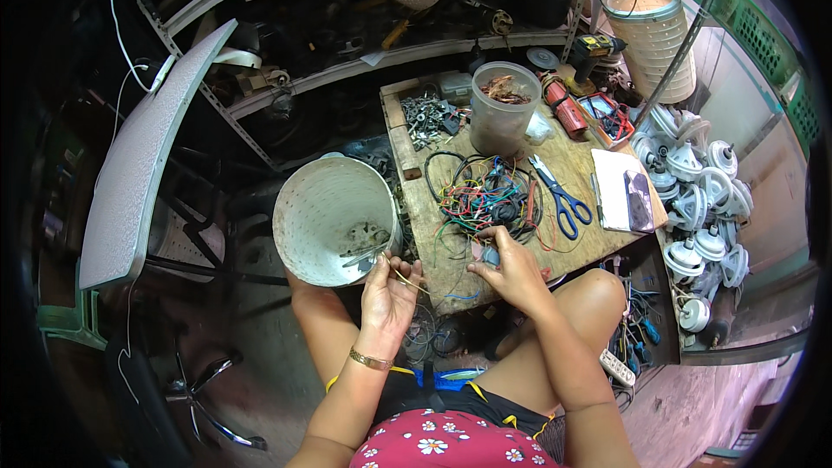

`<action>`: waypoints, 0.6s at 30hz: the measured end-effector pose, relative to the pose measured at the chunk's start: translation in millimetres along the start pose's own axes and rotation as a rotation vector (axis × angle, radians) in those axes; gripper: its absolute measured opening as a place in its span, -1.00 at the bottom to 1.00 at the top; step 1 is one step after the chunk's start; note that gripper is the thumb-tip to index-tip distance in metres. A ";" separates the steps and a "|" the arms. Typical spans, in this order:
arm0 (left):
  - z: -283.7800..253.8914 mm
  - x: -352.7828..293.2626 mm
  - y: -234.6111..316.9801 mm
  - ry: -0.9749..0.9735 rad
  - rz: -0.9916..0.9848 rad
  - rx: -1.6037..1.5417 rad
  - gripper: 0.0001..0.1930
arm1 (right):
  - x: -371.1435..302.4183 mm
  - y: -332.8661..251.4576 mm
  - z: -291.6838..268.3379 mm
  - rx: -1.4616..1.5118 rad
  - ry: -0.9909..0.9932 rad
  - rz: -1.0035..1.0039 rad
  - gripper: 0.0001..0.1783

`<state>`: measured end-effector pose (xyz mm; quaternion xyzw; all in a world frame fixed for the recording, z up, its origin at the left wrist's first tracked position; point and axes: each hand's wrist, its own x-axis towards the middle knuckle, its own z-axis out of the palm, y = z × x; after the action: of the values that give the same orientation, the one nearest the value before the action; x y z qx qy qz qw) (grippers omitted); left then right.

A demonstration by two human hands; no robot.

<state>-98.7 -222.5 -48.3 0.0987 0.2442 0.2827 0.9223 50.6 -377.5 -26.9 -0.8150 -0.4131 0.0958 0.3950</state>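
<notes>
In my left hand a thin yellow wire is pinched between thumb and fingers. That hand is beside the near right rim of a white basket with small scraps at its bottom. A thin greyish piece shows by its fingertips; its kind I cannot make out. My right hand is over the near edge of the wooden table, thumb and forefinger apart. Small grey and bluish pieces show between them. Just beyond lies a tangle of coloured wires. Blue-handled scissors lie to its right.
A translucent tub of copper-coloured scraps stands at the table's back, near loose screws. A phone lies on white paper at right. White plastic fittings are heaped beyond the table. A white panel stands at left.
</notes>
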 end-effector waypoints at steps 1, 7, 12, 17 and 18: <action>0.1 -0.9 1.2 -0.002 0.000 0.004 -0.88 | 1.9 6.4 6.0 -0.123 0.022 -0.018 -0.50; 3.3 -5.6 3.4 -0.019 0.062 0.059 -0.87 | 11.1 -8.5 18.5 -0.259 0.107 -0.259 -0.47; 2.6 -7.4 -1.9 -0.018 0.139 0.226 -0.86 | 4.7 -71.8 20.2 -0.159 -0.020 -0.536 -0.45; 1.4 -5.3 -1.9 0.027 0.166 0.260 -0.83 | 4.5 -60.7 39.4 -0.335 0.001 -0.656 -0.60; 3.5 -6.6 -2.2 0.054 0.154 0.243 -0.83 | 5.1 -53.6 43.6 -0.337 -0.009 -0.665 -0.64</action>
<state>-100.7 -228.2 -43.4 0.2203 0.2932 0.3235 0.8723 0.8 -330.5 -16.4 -0.6894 -0.6671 -0.1034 0.2627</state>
